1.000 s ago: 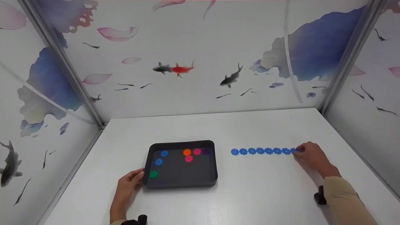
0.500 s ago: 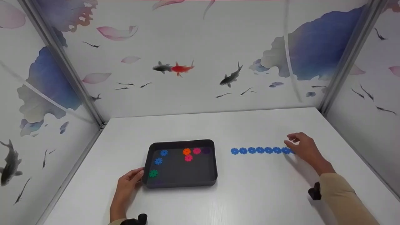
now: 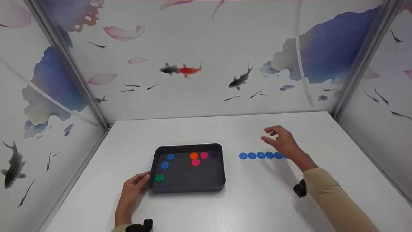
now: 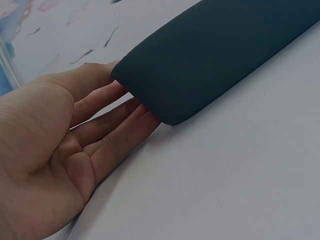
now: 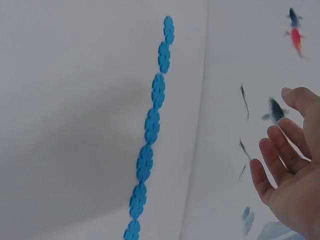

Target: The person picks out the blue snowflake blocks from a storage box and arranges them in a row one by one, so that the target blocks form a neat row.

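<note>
My left hand (image 3: 133,187) rests against the left wall of a shallow black tray (image 3: 186,189). In the left wrist view, its extended fingers (image 4: 120,135) reach the tray's end and their tips are hidden behind it. My right hand (image 3: 283,140) holds nothing and hovers over the right part of a row of blue snowflake discs (image 3: 261,155), thumb and fingers spread apart. In the right wrist view, the discs (image 5: 152,126) run in a nearly straight line, edge to edge. The hand and forearm hide the row's right end in the head view.
Inside the tray lie two blue discs (image 3: 170,157), a green disc (image 3: 159,178), an orange disc (image 3: 193,156), two pink discs (image 3: 204,155) and a dark purple disc (image 3: 213,155). White panels with painted fish and petals enclose the white table (image 3: 231,209) at back and sides.
My right hand has let go of the last blue disc at the row's right end, lifted, and moved left over the row with its fingers parted. The left hand stays at the tray.
</note>
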The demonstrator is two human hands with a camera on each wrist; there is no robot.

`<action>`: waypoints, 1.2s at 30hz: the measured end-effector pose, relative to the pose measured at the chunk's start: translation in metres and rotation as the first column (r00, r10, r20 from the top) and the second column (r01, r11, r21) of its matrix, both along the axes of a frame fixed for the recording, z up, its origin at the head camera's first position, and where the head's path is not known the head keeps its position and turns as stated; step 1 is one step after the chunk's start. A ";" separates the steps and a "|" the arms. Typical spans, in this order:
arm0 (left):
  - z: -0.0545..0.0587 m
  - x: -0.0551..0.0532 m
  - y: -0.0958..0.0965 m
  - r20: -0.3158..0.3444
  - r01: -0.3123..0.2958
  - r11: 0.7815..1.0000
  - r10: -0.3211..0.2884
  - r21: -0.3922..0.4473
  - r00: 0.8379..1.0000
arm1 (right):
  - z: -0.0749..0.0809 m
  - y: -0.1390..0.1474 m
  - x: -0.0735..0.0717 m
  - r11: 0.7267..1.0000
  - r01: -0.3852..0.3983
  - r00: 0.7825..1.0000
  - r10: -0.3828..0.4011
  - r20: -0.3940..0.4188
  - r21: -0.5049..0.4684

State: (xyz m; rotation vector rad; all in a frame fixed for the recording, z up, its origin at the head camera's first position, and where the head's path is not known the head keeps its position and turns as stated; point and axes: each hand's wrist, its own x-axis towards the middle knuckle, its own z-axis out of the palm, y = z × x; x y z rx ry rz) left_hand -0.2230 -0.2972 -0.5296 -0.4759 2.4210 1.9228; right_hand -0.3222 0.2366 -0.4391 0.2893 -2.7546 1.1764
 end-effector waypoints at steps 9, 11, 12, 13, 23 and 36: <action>0.000 0.000 0.000 -0.007 -0.001 1.000 0.001 -0.014 1.000 | -0.001 -0.065 0.000 0.997 -0.075 0.997 0.075 0.015 -0.010; 0.000 0.000 0.000 -0.008 -0.006 1.000 0.006 -0.004 1.000 | -0.002 -0.079 0.003 0.995 -0.103 0.995 0.103 0.005 -0.015; -0.001 0.000 0.000 -0.008 -0.006 1.000 0.006 -0.005 1.000 | -0.003 -0.086 0.005 0.993 -0.118 0.993 0.118 -0.003 -0.021; -0.001 0.000 0.000 -0.010 -0.008 1.000 0.008 0.000 1.000 | -0.004 -0.092 0.006 0.990 -0.136 0.991 0.136 -0.015 -0.025; -0.003 -0.001 0.000 -0.012 0.000 1.000 0.000 0.027 1.000 | -0.014 -0.155 0.013 0.986 -0.165 0.986 0.165 -0.013 0.001; 0.000 0.002 -0.001 -0.022 0.001 1.000 0.000 0.030 1.000 | -0.010 -0.217 0.004 0.952 -0.306 0.952 0.306 -0.003 -0.003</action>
